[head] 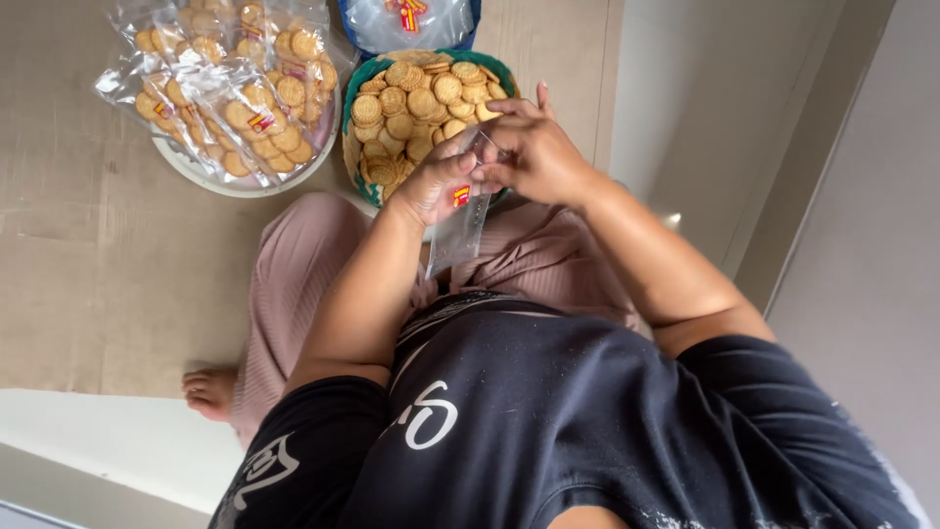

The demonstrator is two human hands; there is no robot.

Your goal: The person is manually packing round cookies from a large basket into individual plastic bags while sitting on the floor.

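My left hand (438,182) and my right hand (534,147) meet over my lap and both pinch the mouth of an empty clear plastic bag (457,227) with a small red and yellow sticker. The bag hangs down between my knees. Just beyond my hands stands a green-rimmed woven basket (353,80) piled with round golden biscuits (416,98). My right hand's fingers hover at the basket's near right edge.
A round white tray (240,183) at the far left holds several filled, sealed biscuit bags (235,88). A blue container (470,22) with clear bags sits behind the basket. I sit on a tan floor; a grey wall rises at the right.
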